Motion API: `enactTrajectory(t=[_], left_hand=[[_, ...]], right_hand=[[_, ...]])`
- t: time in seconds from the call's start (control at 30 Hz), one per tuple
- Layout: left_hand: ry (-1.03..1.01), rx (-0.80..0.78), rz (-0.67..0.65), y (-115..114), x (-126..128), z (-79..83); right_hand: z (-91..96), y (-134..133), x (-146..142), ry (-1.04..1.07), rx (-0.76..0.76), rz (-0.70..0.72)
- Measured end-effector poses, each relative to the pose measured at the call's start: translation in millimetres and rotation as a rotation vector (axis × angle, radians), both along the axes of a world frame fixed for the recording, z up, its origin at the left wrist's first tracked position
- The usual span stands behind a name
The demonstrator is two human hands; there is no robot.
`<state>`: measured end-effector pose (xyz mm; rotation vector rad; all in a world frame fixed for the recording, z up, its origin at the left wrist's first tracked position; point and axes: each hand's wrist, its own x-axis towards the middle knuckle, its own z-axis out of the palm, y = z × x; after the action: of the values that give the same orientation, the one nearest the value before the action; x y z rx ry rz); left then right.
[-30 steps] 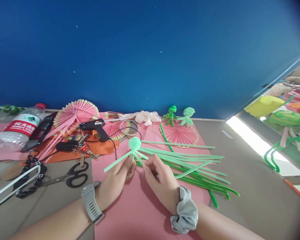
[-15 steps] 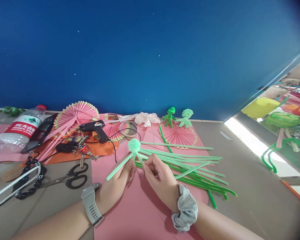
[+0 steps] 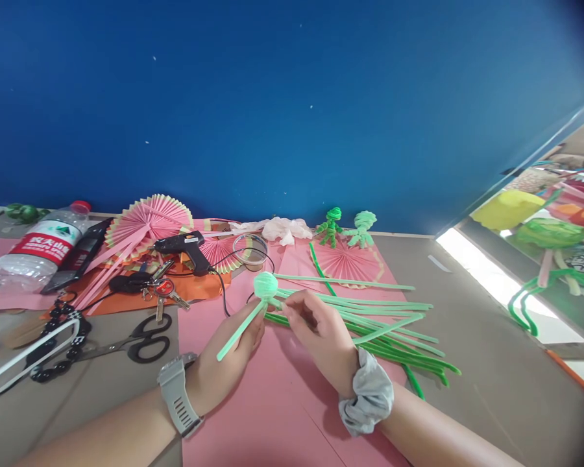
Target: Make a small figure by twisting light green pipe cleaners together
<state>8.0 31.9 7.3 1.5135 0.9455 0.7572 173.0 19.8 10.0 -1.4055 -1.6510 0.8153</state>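
I hold a light green pipe-cleaner figure [image 3: 264, 285] with a wound ball head over a pink paper sheet [image 3: 267, 408]. My left hand [image 3: 228, 363], with a grey watch on the wrist, is closed on one long stem that sticks out down-left. My right hand [image 3: 321, 337], with a grey scrunchie on the wrist, pinches the strands just below the ball. A bundle of loose green pipe cleaners [image 3: 384, 324] lies right of my hands.
Black scissors [image 3: 136, 347], keys [image 3: 163, 292] and a black glue gun [image 3: 185, 246] lie to the left, with pink paper fans [image 3: 148, 217] and a water bottle [image 3: 34, 250]. Two finished green figures [image 3: 348, 228] stand by the blue wall. A black bead chain [image 3: 58, 344] lies at far left.
My right hand has moved up to the strands under the ball. The long stem in my left hand has swung lower, pointing more steeply down-left.
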Motion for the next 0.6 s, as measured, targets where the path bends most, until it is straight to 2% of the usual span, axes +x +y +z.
enactTrajectory(t=[0.23,0.43,0.6], left_hand=[[0.026,-0.032,0.072,-0.6,-1.3,0.0],[0.013,-0.017,0.019,-3.3,-2.3,0.9],[0.069,0.058,0.124,-5.5,-3.9,1.0]], right_hand=[[2.0,-5.1,-6.0,-0.025,-0.055,0.069],[-5.7,-11.9,-13.0,-0.033,-0.054,0.074],[-9.3,-13.6,-13.9,-0.050,-0.053,0.073]])
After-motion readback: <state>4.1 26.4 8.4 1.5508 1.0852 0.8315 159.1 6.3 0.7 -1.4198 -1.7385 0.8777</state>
